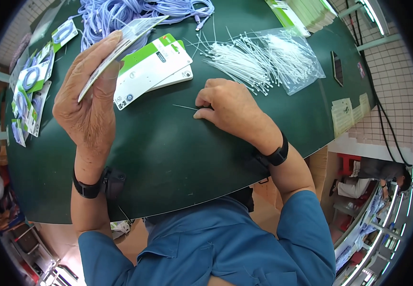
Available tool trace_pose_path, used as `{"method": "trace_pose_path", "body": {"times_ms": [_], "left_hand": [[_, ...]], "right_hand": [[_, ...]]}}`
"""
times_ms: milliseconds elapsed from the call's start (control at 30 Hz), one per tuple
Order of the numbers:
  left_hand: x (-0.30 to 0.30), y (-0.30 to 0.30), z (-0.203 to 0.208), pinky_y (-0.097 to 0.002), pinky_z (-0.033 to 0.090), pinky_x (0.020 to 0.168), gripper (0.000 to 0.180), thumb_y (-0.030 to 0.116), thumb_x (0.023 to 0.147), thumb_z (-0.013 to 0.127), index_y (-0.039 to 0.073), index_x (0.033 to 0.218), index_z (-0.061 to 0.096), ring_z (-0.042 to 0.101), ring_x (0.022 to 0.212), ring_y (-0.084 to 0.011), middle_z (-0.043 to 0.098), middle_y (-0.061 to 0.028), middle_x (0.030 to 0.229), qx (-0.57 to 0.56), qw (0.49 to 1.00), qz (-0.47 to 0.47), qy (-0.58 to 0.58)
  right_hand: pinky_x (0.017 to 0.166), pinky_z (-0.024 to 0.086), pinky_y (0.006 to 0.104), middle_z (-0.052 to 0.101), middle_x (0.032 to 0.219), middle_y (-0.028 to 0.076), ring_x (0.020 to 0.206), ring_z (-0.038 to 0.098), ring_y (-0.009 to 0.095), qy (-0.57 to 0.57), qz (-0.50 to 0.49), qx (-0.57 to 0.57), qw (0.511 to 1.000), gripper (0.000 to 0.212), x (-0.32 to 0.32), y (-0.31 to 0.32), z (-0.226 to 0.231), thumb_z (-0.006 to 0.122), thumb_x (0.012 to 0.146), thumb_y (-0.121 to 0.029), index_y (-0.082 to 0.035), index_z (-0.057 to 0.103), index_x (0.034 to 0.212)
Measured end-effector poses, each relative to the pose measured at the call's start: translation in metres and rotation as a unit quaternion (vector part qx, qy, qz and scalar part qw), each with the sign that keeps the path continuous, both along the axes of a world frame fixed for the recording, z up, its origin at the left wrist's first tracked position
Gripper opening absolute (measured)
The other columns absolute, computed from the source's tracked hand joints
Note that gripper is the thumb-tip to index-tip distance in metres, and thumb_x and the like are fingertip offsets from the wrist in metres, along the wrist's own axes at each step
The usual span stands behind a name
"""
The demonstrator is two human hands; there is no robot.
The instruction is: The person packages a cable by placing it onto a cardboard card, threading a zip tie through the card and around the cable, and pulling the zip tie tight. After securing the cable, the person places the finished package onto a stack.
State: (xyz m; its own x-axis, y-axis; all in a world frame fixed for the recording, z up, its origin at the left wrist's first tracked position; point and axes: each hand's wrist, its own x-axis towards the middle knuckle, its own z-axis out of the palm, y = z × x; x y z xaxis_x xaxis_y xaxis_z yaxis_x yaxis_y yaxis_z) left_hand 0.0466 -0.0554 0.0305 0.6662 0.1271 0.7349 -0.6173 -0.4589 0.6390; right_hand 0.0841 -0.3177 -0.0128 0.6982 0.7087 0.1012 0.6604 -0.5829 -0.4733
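My left hand [90,107] is raised at the left, thumb and fingers closed on a backing card [132,31] seen nearly edge-on. What lies on the card's far face is hidden. Below and to the right of it, a few loose white and green backing cards [156,69] lie on the dark green table. Low over the table's middle, my right hand [232,105] pinches a thin white cable tie [184,107], whose free end points left. Just beyond that hand lies a heap of white cable ties [237,64], partly in a clear plastic bag [304,78].
A tangle of lavender cables [109,16] fills the far left. Carded cables [30,78] lie along the left edge. At the far right are a stack of cards [311,14], a phone [337,69] and paper slips [342,114]. Another person [373,176] sits off to the right.
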Motion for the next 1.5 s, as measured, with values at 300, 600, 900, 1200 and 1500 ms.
{"method": "trace_pose_path", "body": {"times_ms": [300, 600, 900, 1200, 1500], "left_hand": [[0.001, 0.004, 0.001, -0.0361, 0.060, 0.095, 0.028, 0.010, 0.099, 0.068, -0.002, 0.124, 0.071, 0.068, 0.119, -0.0279, 0.071, -0.0194, 0.125, 0.080, 0.997, 0.007, -0.004], [0.005, 0.002, -0.003, -0.0386, 0.054, 0.102, 0.031, 0.007, 0.084, 0.084, 0.000, 0.112, 0.074, 0.069, 0.118, -0.0317, 0.074, -0.0168, 0.119, 0.155, 0.987, 0.018, -0.037], [0.015, -0.006, -0.009, -0.0412, 0.054, 0.102, 0.029, 0.004, 0.081, 0.084, 0.000, 0.107, 0.072, 0.069, 0.119, -0.0337, 0.074, -0.0150, 0.117, 0.196, 0.980, 0.023, -0.028], [0.008, -0.003, -0.010, -0.0424, 0.055, 0.099, 0.030, 0.003, 0.077, 0.085, 0.000, 0.102, 0.070, 0.070, 0.117, -0.0359, 0.074, -0.0148, 0.114, 0.215, 0.974, 0.046, -0.049], [0.008, -0.008, -0.010, -0.0408, 0.059, 0.091, 0.029, 0.004, 0.075, 0.084, 0.003, 0.095, 0.063, 0.072, 0.110, -0.0358, 0.075, -0.0139, 0.110, 0.227, 0.966, -0.002, -0.123]], "right_hand": [[0.073, 0.054, 0.0420, 0.067, 0.088, 0.011, 0.082, 0.066, 0.033, -0.025, 0.026, -0.009, 0.999, 0.018, -0.008, 0.005, -0.004, 0.076, 0.087, -0.016, -0.002, 0.065, 0.094], [0.060, 0.048, 0.0211, 0.071, 0.089, 0.008, 0.070, 0.061, 0.009, 0.404, -0.085, 0.444, 0.795, 0.013, 0.008, -0.007, 0.030, 0.072, 0.097, -0.011, 0.001, 0.068, 0.102], [0.061, 0.048, 0.0184, 0.072, 0.090, 0.010, 0.071, 0.062, 0.008, 0.403, -0.074, 0.493, 0.768, 0.020, 0.016, -0.013, 0.027, 0.072, 0.098, -0.010, 0.003, 0.071, 0.112], [0.063, 0.051, 0.0213, 0.072, 0.102, 0.012, 0.075, 0.063, 0.011, 0.412, -0.084, 0.542, 0.727, 0.021, 0.011, -0.006, 0.028, 0.067, 0.100, -0.006, 0.005, 0.070, 0.117], [0.061, 0.049, 0.0219, 0.067, 0.093, 0.009, 0.073, 0.061, 0.010, 0.170, -0.069, 0.548, 0.816, 0.015, -0.002, -0.006, 0.036, 0.060, 0.104, -0.006, 0.005, 0.066, 0.112]]}}
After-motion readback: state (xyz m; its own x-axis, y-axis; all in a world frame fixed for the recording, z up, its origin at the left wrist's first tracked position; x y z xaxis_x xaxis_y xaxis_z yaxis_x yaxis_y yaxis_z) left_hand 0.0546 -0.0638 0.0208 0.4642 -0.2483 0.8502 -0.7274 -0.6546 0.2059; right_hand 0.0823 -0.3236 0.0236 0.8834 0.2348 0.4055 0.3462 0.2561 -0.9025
